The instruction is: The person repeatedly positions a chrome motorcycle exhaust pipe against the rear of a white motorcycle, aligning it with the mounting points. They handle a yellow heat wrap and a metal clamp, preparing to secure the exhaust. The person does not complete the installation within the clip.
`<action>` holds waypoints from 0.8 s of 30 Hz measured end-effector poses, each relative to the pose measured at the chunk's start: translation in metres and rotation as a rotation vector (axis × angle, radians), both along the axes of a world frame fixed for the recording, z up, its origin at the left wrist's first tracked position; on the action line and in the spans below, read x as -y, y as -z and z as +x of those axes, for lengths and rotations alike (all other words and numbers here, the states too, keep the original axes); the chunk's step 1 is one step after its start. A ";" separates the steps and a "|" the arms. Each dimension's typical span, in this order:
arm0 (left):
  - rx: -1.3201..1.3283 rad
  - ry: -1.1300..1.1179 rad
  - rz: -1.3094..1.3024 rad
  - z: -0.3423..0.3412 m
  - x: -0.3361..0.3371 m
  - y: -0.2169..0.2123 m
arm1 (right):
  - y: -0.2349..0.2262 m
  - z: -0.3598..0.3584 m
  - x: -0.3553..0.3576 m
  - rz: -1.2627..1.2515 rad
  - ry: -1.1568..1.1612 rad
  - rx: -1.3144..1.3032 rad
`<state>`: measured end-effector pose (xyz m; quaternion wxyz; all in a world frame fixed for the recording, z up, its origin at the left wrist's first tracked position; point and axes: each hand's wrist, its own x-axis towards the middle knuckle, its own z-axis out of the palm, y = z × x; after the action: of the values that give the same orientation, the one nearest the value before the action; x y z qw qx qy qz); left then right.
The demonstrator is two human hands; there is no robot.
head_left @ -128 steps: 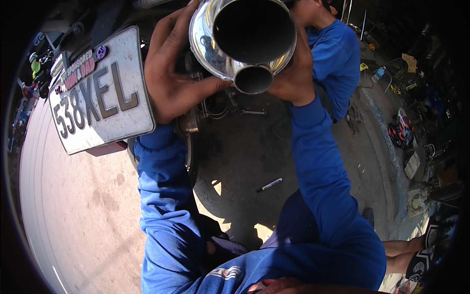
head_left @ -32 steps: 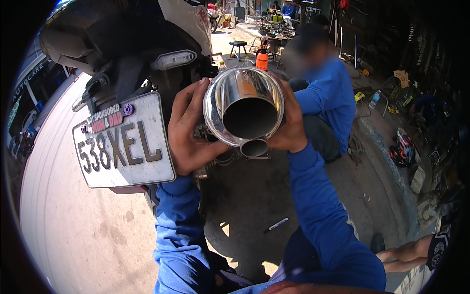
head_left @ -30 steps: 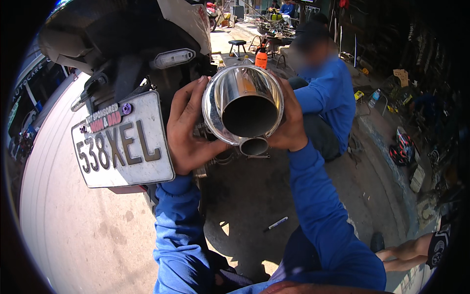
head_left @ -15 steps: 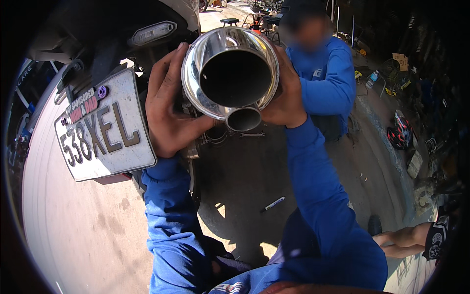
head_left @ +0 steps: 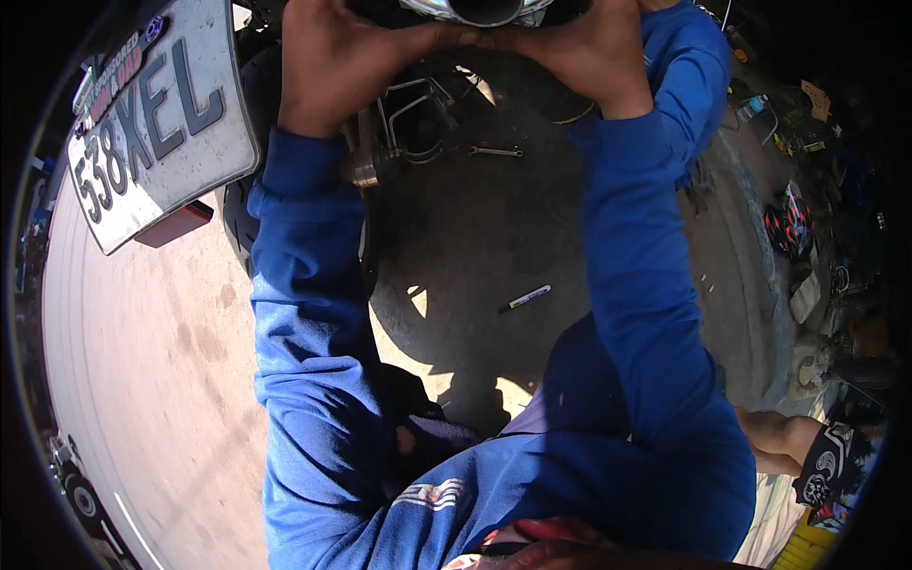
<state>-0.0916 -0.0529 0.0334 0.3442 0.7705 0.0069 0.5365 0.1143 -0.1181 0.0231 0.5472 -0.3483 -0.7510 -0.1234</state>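
Note:
At the top edge, a chrome exhaust muffler point(head_left: 429, 9) shows only its lower rim and a small dark outlet; the rest is out of the picture. My left hand point(head_left: 334, 66) grips its left side and my right hand point(head_left: 597, 59) its right. Both thumbs point inward beneath the outlet and nearly meet. The fingers are partly cut off by the upper edge. A motorcycle's white number plate point(head_left: 176, 128) stands left of my left forearm, with the rear tyre point(head_left: 239, 214) behind it.
On the ground lie a wrench point(head_left: 496, 151) and a marker pen point(head_left: 525, 298). A co-worker's blue sleeve point(head_left: 692, 81) is close beyond my right arm. A red-and-black object point(head_left: 788, 228) and a plastic bottle point(head_left: 751, 107) lie at right. Another person's leg point(head_left: 781, 439) shows at lower right.
The view has tilted downward, so the muffler, both hands and the plate sit higher in the picture. The muffler is now mostly cut off. Both hands still hold it.

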 end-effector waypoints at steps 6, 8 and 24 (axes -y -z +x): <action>-0.127 -0.318 0.194 0.038 -0.017 0.041 | 0.013 0.020 0.006 -0.182 0.258 0.147; -0.237 -0.296 0.054 0.048 -0.025 0.065 | 0.022 0.031 0.004 -0.213 0.366 0.265; -0.747 -0.156 -0.020 0.076 -0.061 0.133 | 0.089 0.117 0.006 -1.056 0.400 0.201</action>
<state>-0.0158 0.0079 -0.0997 0.2836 0.9067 0.1960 0.2432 0.2311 -0.1245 -0.0657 0.1910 -0.6962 -0.6786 0.1350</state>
